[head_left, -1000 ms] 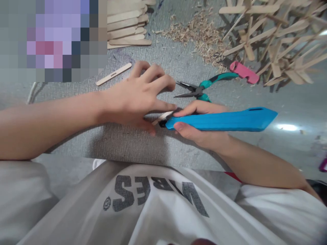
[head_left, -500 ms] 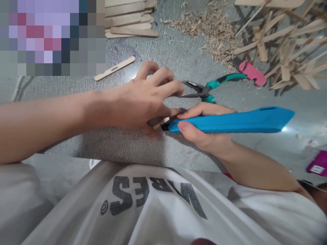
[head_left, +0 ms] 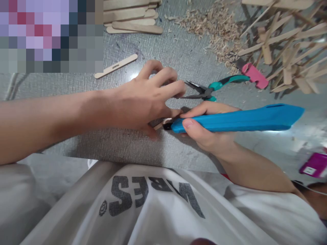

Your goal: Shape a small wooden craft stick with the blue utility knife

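Observation:
My right hand (head_left: 208,134) is wrapped round a blue utility knife (head_left: 245,119), its thumb lying along the side near the black tip. The knife's front end meets a wooden craft stick (head_left: 158,126) low over the grey table. My left hand (head_left: 155,93) pinches that stick between thumb and index finger, while its other fingers arch over the tabletop. Most of the stick and the blade are hidden by the fingers and the knife. Just beyond both hands lie teal-handled needle-nose pliers (head_left: 208,92) with parted jaws.
A craft stick with a small slot (head_left: 116,66) lies beyond my left wrist. Farther back are stacked craft sticks (head_left: 133,29) and wood shavings (head_left: 219,30). A tangle of joined sticks (head_left: 288,51) and a pink-handled blade (head_left: 255,75) sit to the right, a purple box (head_left: 314,165) lower right.
The view has shifted slightly. The knife's rear end has moved a little to the right, with its tip still at the stick. My left hand keeps its grip.

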### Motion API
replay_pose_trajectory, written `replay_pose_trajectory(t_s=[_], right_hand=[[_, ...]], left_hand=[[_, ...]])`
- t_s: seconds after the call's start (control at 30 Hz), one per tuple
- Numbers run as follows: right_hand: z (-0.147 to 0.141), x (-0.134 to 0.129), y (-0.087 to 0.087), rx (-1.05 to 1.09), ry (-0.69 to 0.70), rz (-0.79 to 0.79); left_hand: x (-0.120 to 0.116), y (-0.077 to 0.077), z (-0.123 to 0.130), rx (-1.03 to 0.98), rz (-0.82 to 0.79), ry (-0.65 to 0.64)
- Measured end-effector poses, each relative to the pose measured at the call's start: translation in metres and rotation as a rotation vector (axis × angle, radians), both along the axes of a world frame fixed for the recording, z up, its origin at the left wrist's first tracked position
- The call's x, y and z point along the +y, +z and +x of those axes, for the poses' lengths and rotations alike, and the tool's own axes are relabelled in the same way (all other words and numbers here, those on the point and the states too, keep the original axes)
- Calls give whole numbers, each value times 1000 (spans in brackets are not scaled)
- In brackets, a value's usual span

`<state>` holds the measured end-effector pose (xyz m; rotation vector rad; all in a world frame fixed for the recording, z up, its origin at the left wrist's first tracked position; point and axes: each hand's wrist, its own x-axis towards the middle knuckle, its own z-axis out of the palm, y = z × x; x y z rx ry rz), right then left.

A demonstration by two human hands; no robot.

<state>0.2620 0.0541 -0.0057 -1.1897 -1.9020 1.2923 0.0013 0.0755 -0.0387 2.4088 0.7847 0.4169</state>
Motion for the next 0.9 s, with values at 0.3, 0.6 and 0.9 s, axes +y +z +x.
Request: replay_pose_trajectory(t_s=[0.3,0.6,0.9], right_hand=[[-1,-3,-3,-8,-47,-21],[1,-3,-7,-32,-69,-24],[1,-6,-9,-50,-89,34]], left_hand=[[1,0,0,77,27,-30],[1,1,1,55,12,-29],[1,1,1,108,47,-37]])
